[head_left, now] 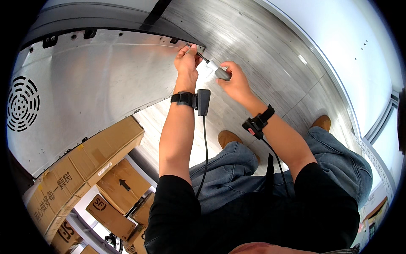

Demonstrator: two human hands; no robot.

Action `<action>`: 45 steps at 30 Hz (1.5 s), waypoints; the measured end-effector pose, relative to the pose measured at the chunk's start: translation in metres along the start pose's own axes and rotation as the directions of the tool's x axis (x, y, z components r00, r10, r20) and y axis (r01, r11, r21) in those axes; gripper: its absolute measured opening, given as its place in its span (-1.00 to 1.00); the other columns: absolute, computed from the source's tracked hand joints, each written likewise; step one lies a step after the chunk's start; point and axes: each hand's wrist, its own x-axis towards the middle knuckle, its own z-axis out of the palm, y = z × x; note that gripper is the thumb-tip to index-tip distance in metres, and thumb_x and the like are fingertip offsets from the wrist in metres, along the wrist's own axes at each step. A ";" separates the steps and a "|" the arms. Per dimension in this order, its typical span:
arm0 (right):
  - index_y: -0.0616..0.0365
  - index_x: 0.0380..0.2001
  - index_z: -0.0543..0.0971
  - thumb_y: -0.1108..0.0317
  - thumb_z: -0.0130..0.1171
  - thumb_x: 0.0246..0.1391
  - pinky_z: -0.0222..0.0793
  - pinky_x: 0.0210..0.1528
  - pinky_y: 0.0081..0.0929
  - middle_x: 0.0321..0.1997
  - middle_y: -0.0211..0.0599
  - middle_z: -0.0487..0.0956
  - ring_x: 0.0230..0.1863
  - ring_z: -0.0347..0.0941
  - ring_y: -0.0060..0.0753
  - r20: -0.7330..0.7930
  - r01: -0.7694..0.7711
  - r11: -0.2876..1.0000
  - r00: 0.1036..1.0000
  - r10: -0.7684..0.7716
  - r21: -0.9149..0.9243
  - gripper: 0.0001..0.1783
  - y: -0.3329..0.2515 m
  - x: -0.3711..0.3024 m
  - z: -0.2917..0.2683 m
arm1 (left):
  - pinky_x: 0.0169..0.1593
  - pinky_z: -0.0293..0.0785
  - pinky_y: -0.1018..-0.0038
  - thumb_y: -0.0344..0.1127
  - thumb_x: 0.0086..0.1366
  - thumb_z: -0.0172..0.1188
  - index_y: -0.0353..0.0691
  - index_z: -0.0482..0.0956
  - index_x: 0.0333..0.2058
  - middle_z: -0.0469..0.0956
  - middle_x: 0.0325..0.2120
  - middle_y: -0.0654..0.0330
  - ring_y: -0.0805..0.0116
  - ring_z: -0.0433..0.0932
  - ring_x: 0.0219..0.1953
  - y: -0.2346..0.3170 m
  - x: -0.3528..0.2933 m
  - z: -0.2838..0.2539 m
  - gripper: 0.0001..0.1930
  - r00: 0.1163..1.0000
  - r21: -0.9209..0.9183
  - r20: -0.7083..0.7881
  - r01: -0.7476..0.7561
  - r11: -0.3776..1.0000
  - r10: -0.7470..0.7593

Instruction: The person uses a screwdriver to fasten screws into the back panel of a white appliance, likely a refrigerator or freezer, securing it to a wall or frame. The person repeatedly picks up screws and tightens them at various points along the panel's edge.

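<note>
- Grey and white, the screwdriver [216, 70] sits up at twelve o'clock, its thin dark shaft [204, 58] slanting toward ten, right to the corner of the metal panel [105, 80]
- Right hand [237, 82], at one o'clock, has thumb and fingers closed round the grey handle – the place to hold it, I'd say, well back from the shaft
- Left hand [186, 63], just short of twelve, has its fingers bunched at the shaft's far end by the panel corner; whether they pinch the shaft or some small part there, I cannot tell
- Handling, as I judge it: light enough for one hand, stiff all through, smooth casing perhaps a touch slippery, slim shaft easily tipped off line
- Over at ten o'clock, the panel looks rigid and slick, its edge best touched gently
- Now the print: at eight o'clock a long carton [86, 169] carries a line of dark characters, another carton [124, 186] shows a bold black arrow, and a smaller carton [111, 217] below bears a rounded dark logo
- On the screwdriver itself – no lettering I can make out
</note>
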 end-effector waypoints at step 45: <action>0.31 -0.05 0.46 0.22 0.26 -0.02 0.40 -0.35 -0.46 -0.25 -0.17 0.55 -0.34 0.48 -0.40 0.180 -0.121 0.987 0.979 0.101 0.104 -0.49 0.019 0.007 -0.007 | -0.34 0.44 0.43 -0.30 0.33 0.00 -0.25 0.49 -0.34 0.55 -0.48 0.20 0.38 0.50 -0.47 0.010 0.003 0.001 -0.84 0.999 -0.111 -0.049 0.006 0.994 -0.011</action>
